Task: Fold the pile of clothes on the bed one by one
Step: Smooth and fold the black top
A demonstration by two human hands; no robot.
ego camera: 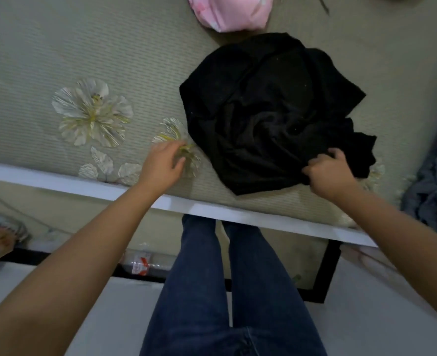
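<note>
A crumpled black garment (pixel 268 109) lies on the bed (pixel 58 60), right of centre. My right hand (pixel 328 173) grips its near right edge, fingers curled into the cloth. My left hand (pixel 164 164) hovers over the flowered sheet just left of the garment, fingers relaxed and holding nothing. A pink garment (pixel 231 11) sits at the far edge, beyond the black one.
The bed's white front rail (pixel 84 186) runs across in front of my legs in blue jeans (pixel 238 291). Grey and dark clothes (pixel 428 191) are heaped at the right edge. A plastic bottle (pixel 148 262) lies on the floor under the bed.
</note>
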